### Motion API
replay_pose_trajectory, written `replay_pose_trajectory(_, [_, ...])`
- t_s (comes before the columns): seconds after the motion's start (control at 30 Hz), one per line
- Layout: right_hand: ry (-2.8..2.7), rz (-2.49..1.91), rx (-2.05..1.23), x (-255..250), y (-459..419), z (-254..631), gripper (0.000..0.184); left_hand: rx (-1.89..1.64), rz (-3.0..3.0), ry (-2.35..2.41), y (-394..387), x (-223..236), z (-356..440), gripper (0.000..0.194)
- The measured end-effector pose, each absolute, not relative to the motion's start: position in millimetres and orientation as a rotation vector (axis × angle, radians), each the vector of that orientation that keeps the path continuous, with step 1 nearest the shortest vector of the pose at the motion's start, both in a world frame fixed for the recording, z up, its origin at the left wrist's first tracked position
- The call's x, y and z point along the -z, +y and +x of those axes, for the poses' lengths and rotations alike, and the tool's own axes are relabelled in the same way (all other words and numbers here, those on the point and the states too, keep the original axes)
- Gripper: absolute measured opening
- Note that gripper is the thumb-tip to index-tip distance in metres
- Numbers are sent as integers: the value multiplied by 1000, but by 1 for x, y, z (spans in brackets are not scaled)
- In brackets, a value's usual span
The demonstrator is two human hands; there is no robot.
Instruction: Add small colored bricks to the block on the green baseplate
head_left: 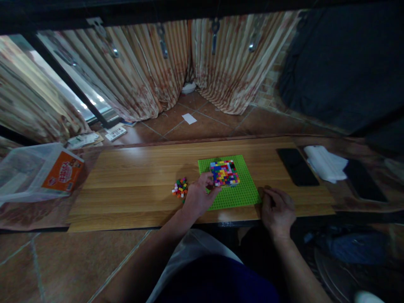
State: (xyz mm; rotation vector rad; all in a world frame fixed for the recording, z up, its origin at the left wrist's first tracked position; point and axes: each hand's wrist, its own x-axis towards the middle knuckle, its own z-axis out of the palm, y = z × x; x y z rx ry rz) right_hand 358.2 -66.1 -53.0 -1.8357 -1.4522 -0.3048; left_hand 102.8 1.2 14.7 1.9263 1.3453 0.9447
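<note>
A green studded baseplate (233,198) lies on the wooden table. On it sits a multicoloured block of small toy bricks (224,172), several colours packed side by side. My left hand (200,191) is at the block's left edge, thumb and fingers curled towards each other; whatever is between the fingertips is too small to make out. Just left of that hand is a loose pile of small bricks (179,187). My right hand (279,210) rests at the table's front edge by the baseplate's right corner. Its fingers are curled in, hiding anything they may hold.
A dark phone (297,166) lies on the table's right side, with white folded tissue (325,163) and another dark flat device (364,180) beyond it. At the far left stands a clear plastic bin (30,168) with an orange label. Striped curtains (151,75) hang behind the table.
</note>
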Motion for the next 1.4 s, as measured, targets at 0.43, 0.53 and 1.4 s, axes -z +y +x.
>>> replay_pose_trajectory(0.43, [-1447,-1840,321,50,-66,357,21,-1029,1624,1327,9,-8,111,27])
replay_pose_trajectory(0.53, [-1450,-1823,309,51,-66,358,21,-1009,1449,1325,11,-10,114,27])
replay_pose_trajectory(1.4, [-1800,-1540,-195,2,-81,264,23,-1180,1685,1526,-14,-8,1,27])
